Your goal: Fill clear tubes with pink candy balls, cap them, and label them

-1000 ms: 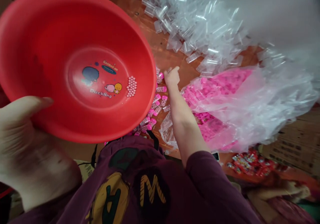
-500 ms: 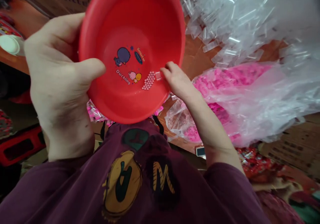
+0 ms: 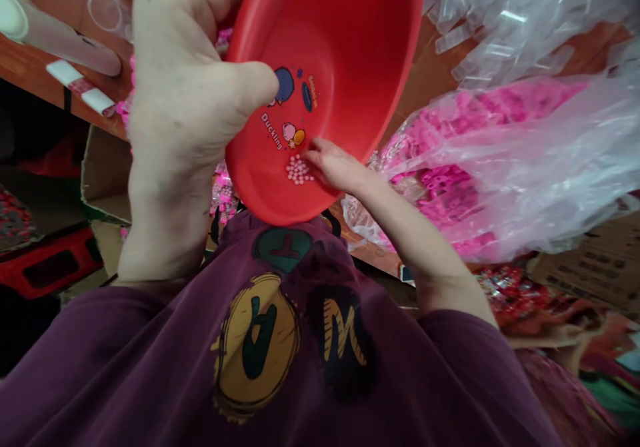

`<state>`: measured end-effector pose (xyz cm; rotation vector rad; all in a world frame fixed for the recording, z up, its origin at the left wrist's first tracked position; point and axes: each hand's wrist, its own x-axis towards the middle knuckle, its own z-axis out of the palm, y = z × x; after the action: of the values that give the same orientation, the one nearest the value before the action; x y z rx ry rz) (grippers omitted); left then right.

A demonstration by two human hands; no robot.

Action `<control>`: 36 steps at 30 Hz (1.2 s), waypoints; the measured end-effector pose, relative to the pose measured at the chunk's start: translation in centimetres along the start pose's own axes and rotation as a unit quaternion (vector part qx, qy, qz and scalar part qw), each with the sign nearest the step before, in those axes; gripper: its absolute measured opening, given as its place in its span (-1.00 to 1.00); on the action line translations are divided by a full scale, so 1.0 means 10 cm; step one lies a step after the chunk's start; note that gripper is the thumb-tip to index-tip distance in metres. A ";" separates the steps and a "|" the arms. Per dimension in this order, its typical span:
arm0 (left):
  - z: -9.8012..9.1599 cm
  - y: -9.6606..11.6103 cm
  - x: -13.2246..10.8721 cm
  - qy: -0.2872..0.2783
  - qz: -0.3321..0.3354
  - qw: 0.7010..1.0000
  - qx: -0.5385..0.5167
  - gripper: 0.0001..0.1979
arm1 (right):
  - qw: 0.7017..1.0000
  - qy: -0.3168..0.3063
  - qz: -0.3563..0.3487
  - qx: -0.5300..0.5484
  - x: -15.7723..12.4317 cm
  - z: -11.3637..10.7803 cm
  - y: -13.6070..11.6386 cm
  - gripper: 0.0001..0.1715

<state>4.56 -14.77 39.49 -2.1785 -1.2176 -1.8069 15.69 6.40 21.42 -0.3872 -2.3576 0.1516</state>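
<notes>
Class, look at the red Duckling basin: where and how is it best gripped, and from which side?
Probably by the rim, from the person's left, thumb inside and fingers outside, as the left hand holds the red Duckling basin. Its wide, open shape offers an edge to pinch, while the right hand reaches in from the right, beside the pink beads.

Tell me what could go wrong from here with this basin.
The pale pink beads lie loose in the tilted red Duckling basin, so they could spill if it tips more. Only the left grip visibly supports the rim, so a slip might drop everything. The right grip, reaching in beside the beads, might scatter them.
</notes>
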 end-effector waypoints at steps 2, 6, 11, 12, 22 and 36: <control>-0.05 -0.12 0.07 -0.070 0.073 0.995 -0.014 -0.47 | 0.997 0.019 -0.016 0.068 -0.07 0.10 -0.13 -0.63; -0.13 -0.23 0.14 -0.057 0.075 0.993 -0.071 -0.51 | 0.978 0.139 0.003 0.156 -0.18 0.11 -0.36 -0.49; -0.09 -0.22 0.09 -0.060 0.069 0.991 -0.100 -0.44 | 0.957 0.262 0.042 0.119 -0.22 0.06 -0.49 -0.54; -0.07 -0.22 0.08 -0.058 0.063 0.991 -0.107 -0.42 | 0.951 0.284 0.051 0.108 -0.22 0.06 -0.50 -0.56; -0.06 -0.22 0.00 -0.042 0.081 0.988 -0.125 -0.35 | 0.914 0.386 0.114 0.050 -0.32 0.04 -0.68 -0.57; -0.07 -0.18 -0.09 -0.036 0.037 0.990 -0.133 -0.44 | 0.901 0.396 0.178 -0.004 -0.50 0.25 -0.67 -0.60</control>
<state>2.95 -14.39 38.21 -2.4116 -0.9379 -1.9759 15.87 -1.52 17.77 -0.7267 -1.4687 0.1234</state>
